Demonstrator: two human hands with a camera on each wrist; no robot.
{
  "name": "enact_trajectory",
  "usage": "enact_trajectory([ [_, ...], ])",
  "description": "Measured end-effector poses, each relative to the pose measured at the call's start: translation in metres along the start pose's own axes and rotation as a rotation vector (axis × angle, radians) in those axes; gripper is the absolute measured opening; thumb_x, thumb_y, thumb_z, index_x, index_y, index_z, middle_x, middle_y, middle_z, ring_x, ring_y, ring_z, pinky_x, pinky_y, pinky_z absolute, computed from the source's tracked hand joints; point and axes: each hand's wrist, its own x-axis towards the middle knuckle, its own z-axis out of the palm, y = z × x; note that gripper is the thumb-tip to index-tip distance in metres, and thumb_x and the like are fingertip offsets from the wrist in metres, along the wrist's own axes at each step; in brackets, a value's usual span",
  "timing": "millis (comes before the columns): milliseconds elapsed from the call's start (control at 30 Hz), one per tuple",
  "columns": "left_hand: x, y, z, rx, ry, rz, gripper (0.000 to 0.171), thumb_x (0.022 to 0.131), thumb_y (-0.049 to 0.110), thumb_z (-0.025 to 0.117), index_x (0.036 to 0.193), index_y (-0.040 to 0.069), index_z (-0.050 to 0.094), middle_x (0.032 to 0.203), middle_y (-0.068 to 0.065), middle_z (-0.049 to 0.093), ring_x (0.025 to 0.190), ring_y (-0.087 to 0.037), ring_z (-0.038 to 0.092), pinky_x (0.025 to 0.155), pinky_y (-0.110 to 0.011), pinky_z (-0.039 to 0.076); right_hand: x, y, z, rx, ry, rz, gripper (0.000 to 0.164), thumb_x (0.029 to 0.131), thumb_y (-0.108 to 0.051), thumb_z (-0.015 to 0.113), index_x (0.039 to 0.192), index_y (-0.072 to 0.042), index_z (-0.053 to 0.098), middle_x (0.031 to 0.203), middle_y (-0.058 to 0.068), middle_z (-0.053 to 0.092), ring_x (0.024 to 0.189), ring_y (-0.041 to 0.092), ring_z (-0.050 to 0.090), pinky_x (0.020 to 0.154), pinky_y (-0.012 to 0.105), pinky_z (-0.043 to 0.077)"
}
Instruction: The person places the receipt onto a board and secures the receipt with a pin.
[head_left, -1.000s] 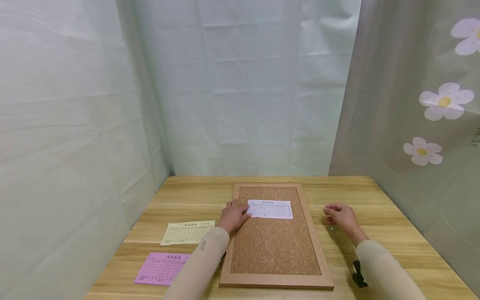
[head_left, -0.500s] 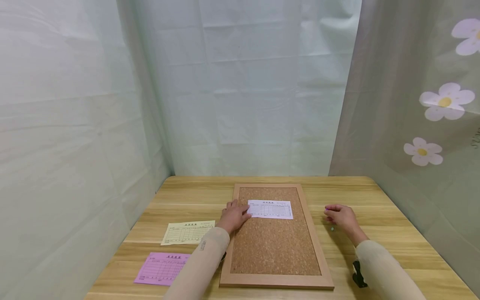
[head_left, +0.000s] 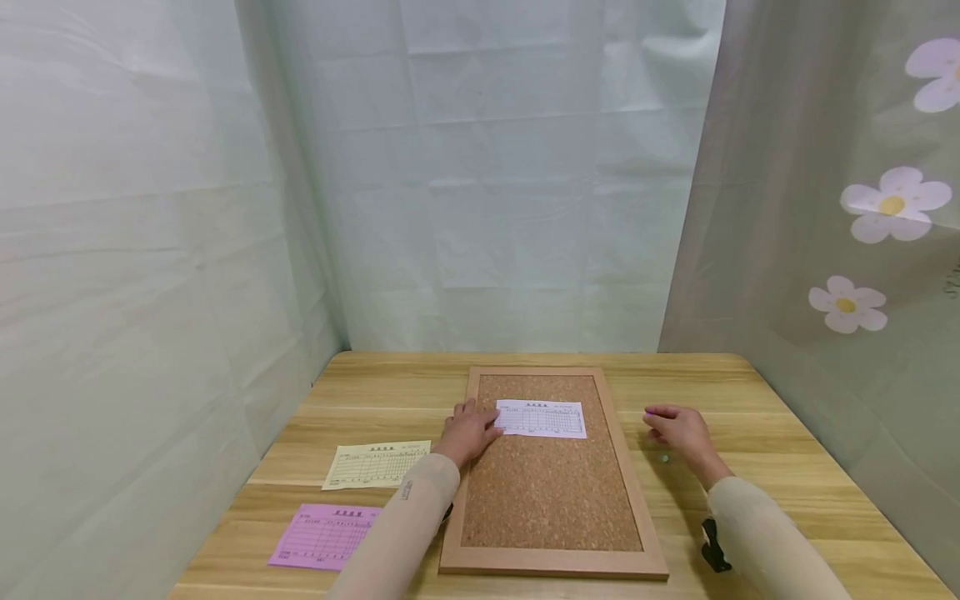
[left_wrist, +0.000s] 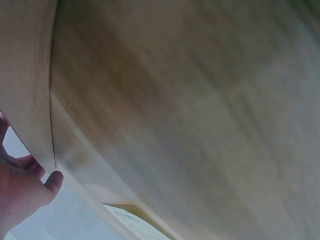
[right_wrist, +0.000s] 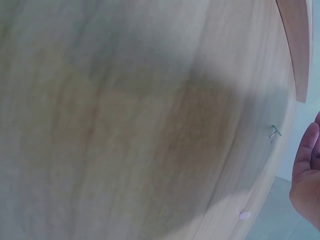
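Note:
In the head view, my left hand (head_left: 467, 432) rests on the left frame of a corkboard (head_left: 551, 500), its fingertips at the left edge of a white printed slip (head_left: 540, 418). The slip lies across the upper part of the cork. Right of the board, my right hand (head_left: 681, 433) pinches a small purple thumbtack (head_left: 649, 412) between thumb and fingertips, held over the table; most of the tack is hidden. Just below those fingers sits a green thumbtack (right_wrist: 275, 131), its pin showing in the right wrist view. A pale pink disc (right_wrist: 244, 215) lies further along the table there.
A yellow printed slip (head_left: 375, 464) and a pink one (head_left: 322, 537) lie on the wooden table (head_left: 795, 500) left of the board; the left sleeve partly covers both. Pale curtains (head_left: 495, 183) hang around the table's back and sides.
My right hand shifts slightly right, then back left and a little up, and the purple at its fingertips comes into sight. The left hand and the slips stay put.

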Motion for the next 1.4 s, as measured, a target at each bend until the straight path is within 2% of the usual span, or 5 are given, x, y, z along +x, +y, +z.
enact_trajectory([
  [533, -0.001, 0.001, 0.000, 0.017, 0.007, 0.007, 0.046, 0.100, 0.035, 0.059, 0.141, 0.014, 0.058, 0.153, -0.027, 0.032, 0.140, -0.044, 0.027, 0.107, -0.061, 0.028, 0.011, -0.014, 0.011, -0.065, -0.008, -0.063, 0.037, 0.099, -0.009, 0.059, 0.128, 0.015, 0.057, 0.113, 0.029, 0.066, 0.079, 0.013, 0.066, 0.075, 0.034, 0.056],
  [833, -0.004, 0.003, -0.003, 0.025, 0.013, 0.019, 0.045, 0.100, 0.034, 0.059, 0.140, 0.012, 0.058, 0.153, -0.028, 0.033, 0.139, -0.045, 0.029, 0.106, -0.063, 0.029, 0.018, -0.026, 0.021, -0.070, -0.023, -0.058, 0.037, 0.099, -0.017, 0.063, 0.125, 0.010, 0.062, 0.108, 0.021, 0.069, 0.091, 0.033, 0.067, 0.081, 0.043, 0.055],
  [1067, -0.002, 0.002, -0.001, 0.035, 0.011, 0.008, 0.046, 0.100, 0.035, 0.059, 0.141, 0.014, 0.058, 0.153, -0.026, 0.033, 0.139, -0.044, 0.029, 0.106, -0.062, 0.029, 0.026, -0.036, 0.035, -0.058, -0.019, -0.061, 0.030, 0.096, -0.017, 0.067, 0.114, 0.007, 0.066, 0.106, 0.022, 0.069, 0.084, 0.025, 0.067, 0.081, 0.044, 0.055],
  [1267, -0.001, 0.001, 0.001, 0.037, 0.004, 0.005, 0.047, 0.100, 0.037, 0.058, 0.142, 0.014, 0.057, 0.154, -0.026, 0.032, 0.139, -0.043, 0.028, 0.106, -0.062, 0.029, 0.032, -0.041, 0.050, -0.097, -0.012, -0.059, 0.028, 0.095, -0.017, 0.068, 0.111, 0.006, 0.068, 0.099, 0.016, 0.070, 0.078, 0.019, 0.065, 0.077, 0.042, 0.055],
  [1400, -0.001, 0.001, 0.000, 0.029, 0.000, 0.003, 0.048, 0.100, 0.037, 0.058, 0.142, 0.014, 0.056, 0.154, -0.026, 0.031, 0.140, -0.043, 0.028, 0.107, -0.061, 0.029, 0.033, -0.045, 0.058, -0.092, -0.022, -0.055, 0.026, 0.095, -0.014, 0.067, 0.111, 0.007, 0.068, 0.099, 0.020, 0.070, 0.076, 0.019, 0.063, 0.075, 0.041, 0.055],
])
